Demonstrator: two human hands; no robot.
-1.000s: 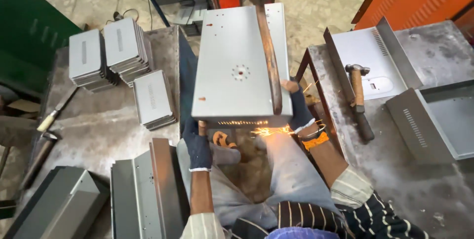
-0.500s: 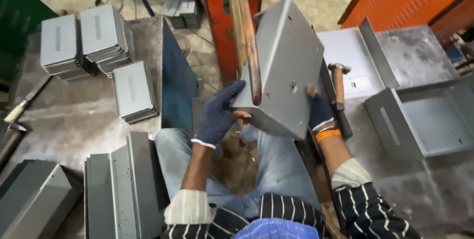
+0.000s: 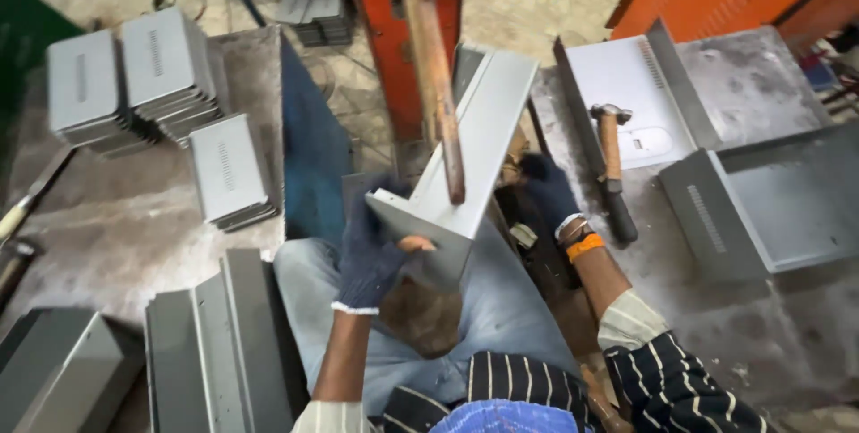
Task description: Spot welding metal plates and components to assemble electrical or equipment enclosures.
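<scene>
A folded grey metal box (image 3: 479,142) is held tilted on edge in front of the seated person, between the knees and the orange machine (image 3: 394,48), with its long axis running from the near left corner up and away to the right. The left hand (image 3: 374,245), in a dark blue glove, is clenched around the near lower corner of the box, so the box lies up and to the right of this hand. The right hand (image 3: 548,193), also gloved, with an orange band at the wrist, is placed against the far right side of the box; its fingers are mostly hidden behind the sheet, so whether they grip or only steady it cannot be told. The left hand is the nearer of the two to the copper bar (image 3: 436,84) that slants down from the machine and crosses the face of the box. A hammer (image 3: 611,169) lies on the right bench (image 3: 787,343), just beside the right forearm, next to an open grey tray (image 3: 769,209). Stacks of grey plates (image 3: 134,84) rest on the left bench (image 3: 107,227). Compared with half a second ago, the box is turned further on edge, so that less of its broad face is shown, and the left hand is shifted lower on the corner; a second ago the box was lying flat under the bar with sparks at its near edge.
</scene>
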